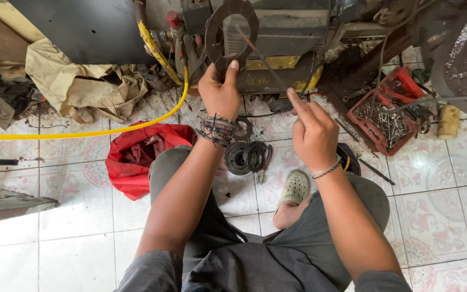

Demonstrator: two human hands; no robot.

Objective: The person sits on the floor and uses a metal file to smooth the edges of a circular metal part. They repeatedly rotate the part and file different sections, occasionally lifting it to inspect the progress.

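My left hand (220, 92) grips the lower edge of a dark, flat metal ring plate (214, 30) and holds it upright in front of a machine. My right hand (312, 132) pinches a thin dark rod (260, 54) whose far tip reaches into the ring's opening. Bracelets circle both wrists. On the tiled floor between my arms lie dark round metal discs (246, 157).
A red cloth (136, 154) lies on the floor at left, with a yellow hose (82, 132) across it and a tan crumpled cloth (82, 84) behind. A red tray of nails and bolts (385, 116) stands at right. My green clog (294, 186) is under my right arm.
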